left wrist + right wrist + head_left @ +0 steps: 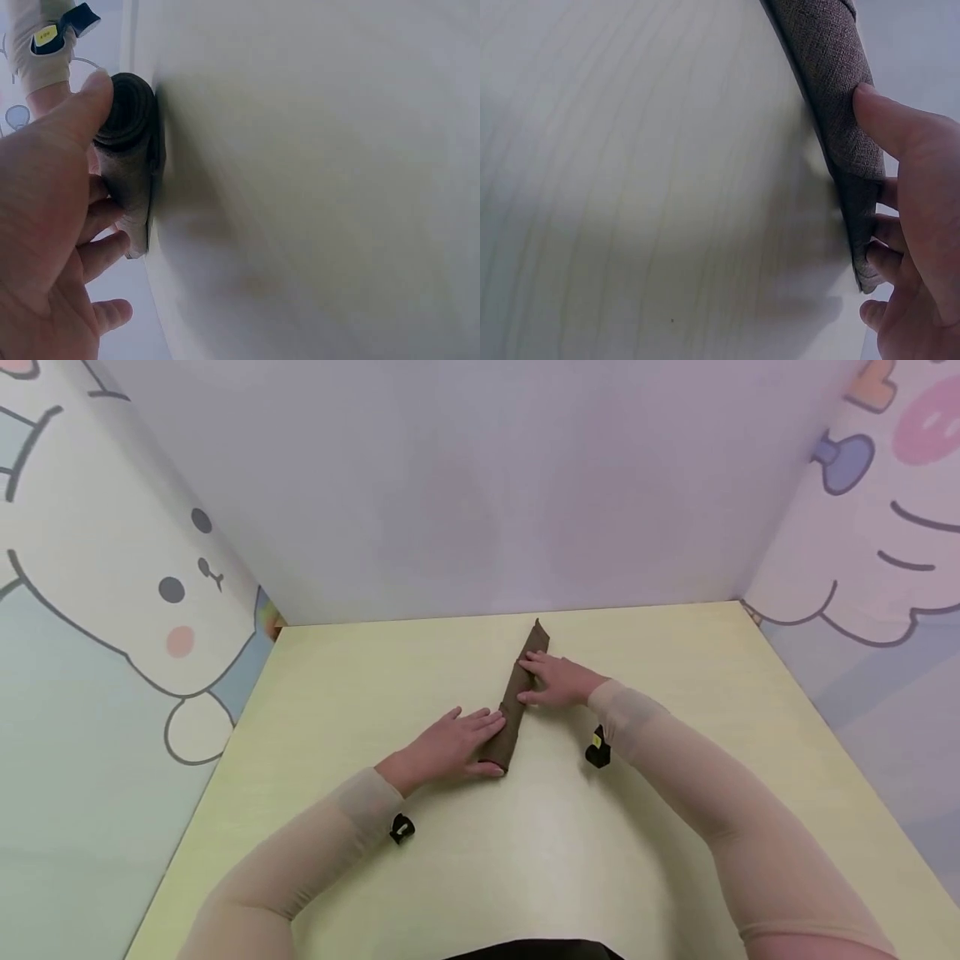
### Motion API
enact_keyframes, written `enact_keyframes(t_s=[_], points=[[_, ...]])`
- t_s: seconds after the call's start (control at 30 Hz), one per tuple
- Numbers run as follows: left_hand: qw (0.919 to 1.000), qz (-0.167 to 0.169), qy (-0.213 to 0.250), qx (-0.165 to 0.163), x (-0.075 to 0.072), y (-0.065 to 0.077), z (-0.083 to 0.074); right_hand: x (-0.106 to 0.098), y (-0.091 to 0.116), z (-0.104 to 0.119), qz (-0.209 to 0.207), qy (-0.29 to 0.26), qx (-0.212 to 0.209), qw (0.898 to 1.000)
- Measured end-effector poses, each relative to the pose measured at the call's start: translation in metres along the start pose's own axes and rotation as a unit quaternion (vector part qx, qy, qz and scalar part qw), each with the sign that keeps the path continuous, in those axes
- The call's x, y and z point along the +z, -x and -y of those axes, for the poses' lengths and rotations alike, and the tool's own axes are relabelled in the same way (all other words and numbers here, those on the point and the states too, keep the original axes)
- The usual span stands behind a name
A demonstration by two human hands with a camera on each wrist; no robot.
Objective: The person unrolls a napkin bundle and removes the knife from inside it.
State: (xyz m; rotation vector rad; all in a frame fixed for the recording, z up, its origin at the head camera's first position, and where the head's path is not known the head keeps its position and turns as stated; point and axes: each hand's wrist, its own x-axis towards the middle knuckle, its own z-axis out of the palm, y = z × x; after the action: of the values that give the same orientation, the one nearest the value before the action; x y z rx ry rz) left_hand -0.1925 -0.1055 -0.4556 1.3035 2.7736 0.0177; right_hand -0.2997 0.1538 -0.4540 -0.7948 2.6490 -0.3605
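A brown woven fabric mat (514, 702), rolled into a tube, lies slantwise on the pale yellow table (570, 843). My left hand (446, 747) rests along its near left side, fingers extended onto the roll and thumb at its near end. The spiral of dark layers in the roll (129, 112) shows beside that thumb in the left wrist view. Farther up, my right hand (558, 681) touches the right side with thumb and fingertips spread apart. In the right wrist view, the thumb lies against the woven roll (829, 82), and the fingers reach toward its narrower far end.
A plain pale wall (495, 485) rises behind the table's far edge. Cartoon-printed panels stand at the left (135, 568) and right (885, 543). Small black devices hang at the left cuff (402, 828) and right cuff (597, 749).
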Motion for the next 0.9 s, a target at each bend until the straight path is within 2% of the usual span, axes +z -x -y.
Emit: enact_keyframes(t_s=[0.17, 0.47, 0.63, 0.9], points=[[0.9996, 0.010, -0.011, -0.026, -0.001, -0.003, -0.010, -0.003, -0.002, -0.003, 0.001, 0.001, -0.017, 1.000], [0.9990, 0.004, -0.019, -0.039, 0.000, -0.014, -0.029, -0.008, -0.004, -0.004, 0.014, 0.009, -0.034, 0.999], [0.9992, 0.012, -0.010, -0.038, 0.000, -0.018, -0.035, -0.007, -0.005, -0.005, 0.016, 0.005, -0.032, 0.999], [0.9994, 0.002, -0.008, -0.034, -0.002, -0.022, -0.037, -0.008, -0.005, -0.006, 0.012, -0.007, -0.038, 0.999]])
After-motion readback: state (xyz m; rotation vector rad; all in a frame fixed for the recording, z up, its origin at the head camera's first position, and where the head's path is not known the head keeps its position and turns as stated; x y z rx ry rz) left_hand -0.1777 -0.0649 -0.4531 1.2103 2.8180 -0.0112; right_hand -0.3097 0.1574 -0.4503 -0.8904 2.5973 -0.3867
